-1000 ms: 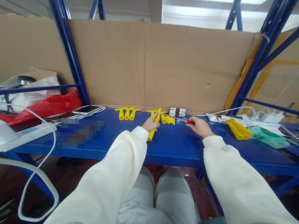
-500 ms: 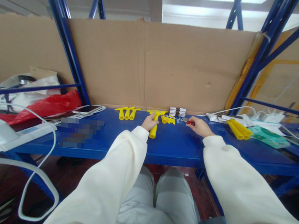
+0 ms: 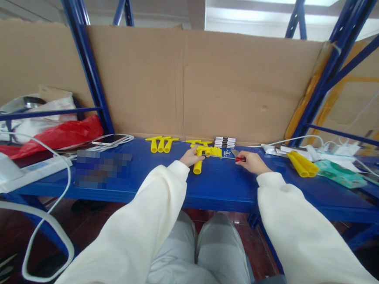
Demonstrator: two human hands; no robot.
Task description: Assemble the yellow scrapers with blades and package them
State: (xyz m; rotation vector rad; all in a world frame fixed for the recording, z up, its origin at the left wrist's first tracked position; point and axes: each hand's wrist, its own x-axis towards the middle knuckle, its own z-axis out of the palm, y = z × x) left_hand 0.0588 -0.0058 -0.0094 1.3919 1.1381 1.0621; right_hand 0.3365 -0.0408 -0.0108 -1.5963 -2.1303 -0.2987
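Observation:
My left hand (image 3: 191,157) is closed on a yellow T-shaped plastic piece (image 3: 198,166) whose round tube end points toward me. In my right hand (image 3: 253,162) is a screwdriver (image 3: 240,159), held by its red handle. Its thin metal shaft reaches left, low over the blue shelf, to the yellow piece; whether the tip touches it I cannot tell. Just behind the hands lie more yellow pieces (image 3: 214,151), partly overlapped by the held one. A small stack of white-and-dark strips (image 3: 225,142) stands behind them.
Three yellow T-shaped pieces (image 3: 161,145) lie to the left on the blue shelf (image 3: 160,179). Yellow tubes (image 3: 301,165) and a green packet (image 3: 339,173) lie at right, near white cables. A power strip (image 3: 31,175) and red bag (image 3: 61,136) occupy the left. Cardboard (image 3: 135,81) closes the back.
The held yellow piece has shifted slightly right, and its tube end looks shorter from here. The screwdriver's shaft has dropped lower and lies more level. Both hands keep their hold.

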